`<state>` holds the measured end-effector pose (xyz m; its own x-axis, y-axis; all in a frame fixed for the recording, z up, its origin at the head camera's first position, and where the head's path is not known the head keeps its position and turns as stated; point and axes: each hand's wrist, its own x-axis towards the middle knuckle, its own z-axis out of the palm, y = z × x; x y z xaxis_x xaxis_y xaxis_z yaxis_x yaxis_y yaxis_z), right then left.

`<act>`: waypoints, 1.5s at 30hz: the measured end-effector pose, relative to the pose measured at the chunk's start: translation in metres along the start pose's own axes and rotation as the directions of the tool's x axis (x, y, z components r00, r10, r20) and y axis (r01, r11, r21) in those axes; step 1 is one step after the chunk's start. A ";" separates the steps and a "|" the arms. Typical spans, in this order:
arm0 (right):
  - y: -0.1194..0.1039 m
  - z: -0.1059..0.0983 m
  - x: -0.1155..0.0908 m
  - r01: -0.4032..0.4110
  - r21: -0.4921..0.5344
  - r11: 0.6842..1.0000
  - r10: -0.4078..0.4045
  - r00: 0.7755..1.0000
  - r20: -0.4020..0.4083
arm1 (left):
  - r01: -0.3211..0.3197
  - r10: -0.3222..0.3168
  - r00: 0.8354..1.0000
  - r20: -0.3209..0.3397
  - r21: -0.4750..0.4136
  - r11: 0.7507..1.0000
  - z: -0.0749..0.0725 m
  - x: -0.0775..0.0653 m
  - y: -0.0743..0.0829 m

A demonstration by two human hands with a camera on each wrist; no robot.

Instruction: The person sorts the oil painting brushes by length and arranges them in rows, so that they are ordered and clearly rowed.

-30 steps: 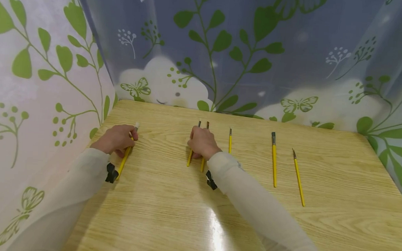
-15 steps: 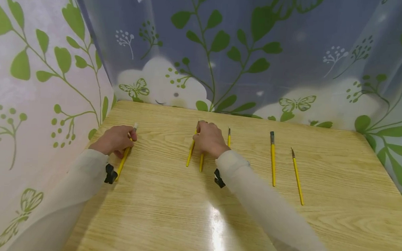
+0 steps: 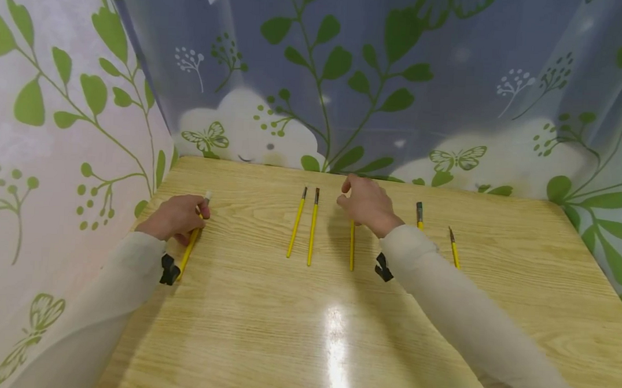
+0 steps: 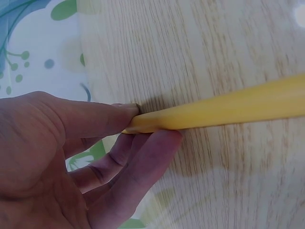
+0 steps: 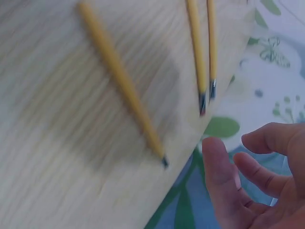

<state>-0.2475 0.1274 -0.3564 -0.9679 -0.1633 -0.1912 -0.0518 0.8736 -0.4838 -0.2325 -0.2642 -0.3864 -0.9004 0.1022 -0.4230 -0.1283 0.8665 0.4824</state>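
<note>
Your left hand [image 3: 177, 217] pinches the white-tipped brush [image 3: 190, 251] between thumb and fingers, at the left side of the table [image 3: 253, 324]. Your right hand [image 3: 367, 203], fingers parted and loosely bent, is near the tip of the fourth brush [image 3: 352, 248], hiding that tip in the head view. Your right sleeve [image 3: 463, 299] covers the lower handles of the broad brush [image 3: 419, 213] and pointed brush [image 3: 454, 249].

The bare left hand [image 3: 178, 216] pinches with thumb and fingertips, its cream-sleeved left forearm [image 3: 105, 301] slanting behind the grip. Right of that grip, the bare right hand [image 3: 368, 202] hovers, fingers loosely parted.
</note>
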 end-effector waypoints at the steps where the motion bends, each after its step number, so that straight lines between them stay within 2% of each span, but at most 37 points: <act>1: 0.005 -0.004 -0.001 -0.006 -0.005 1.000 0.006 1.000 0.000 | 0.000 0.000 1.000 0.000 -0.001 1.000 0.000 -0.001 0.000; 9: 0.050 -0.032 -0.015 -0.003 -0.041 0.999 0.003 1.000 -0.017 | -0.003 0.003 1.000 0.000 -0.003 1.000 0.000 -0.001 0.000; 16: 0.090 -0.046 -0.031 -0.043 -0.054 0.998 0.042 0.999 -0.008 | -0.017 0.017 1.000 0.007 0.004 1.000 0.002 -0.001 -0.002; 21: 0.107 -0.053 -0.040 -0.059 -0.070 0.996 0.060 0.998 0.002 | -0.007 0.007 1.000 -0.001 0.011 1.000 0.003 -0.002 -0.003; 26: 0.121 -0.057 -0.049 -0.068 -0.116 0.991 0.068 0.998 -0.001 | 0.006 -0.006 1.000 -0.002 0.008 1.000 0.003 -0.003 -0.005; 33: 0.149 -0.060 -0.063 -0.058 -0.138 0.989 0.060 0.998 0.007 | -0.019 0.019 1.000 0.001 0.011 1.000 0.001 -0.002 -0.004; 38: 0.168 -0.057 -0.073 -0.052 -0.137 0.989 0.055 0.998 0.024 | -0.016 0.017 1.000 -0.007 0.018 1.000 0.000 -0.002 -0.002; 45: 0.183 -0.049 -0.086 -0.038 -0.166 0.985 0.048 0.997 0.055 | -0.044 0.044 0.999 -0.001 0.024 0.999 0.000 0.001 -0.004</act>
<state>-0.1861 0.3235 -0.3862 -0.9542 -0.1461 -0.2609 -0.0547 0.9431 -0.3281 -0.2331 -0.2674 -0.3887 -0.9054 0.1398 -0.4009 -0.0787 0.8726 0.4820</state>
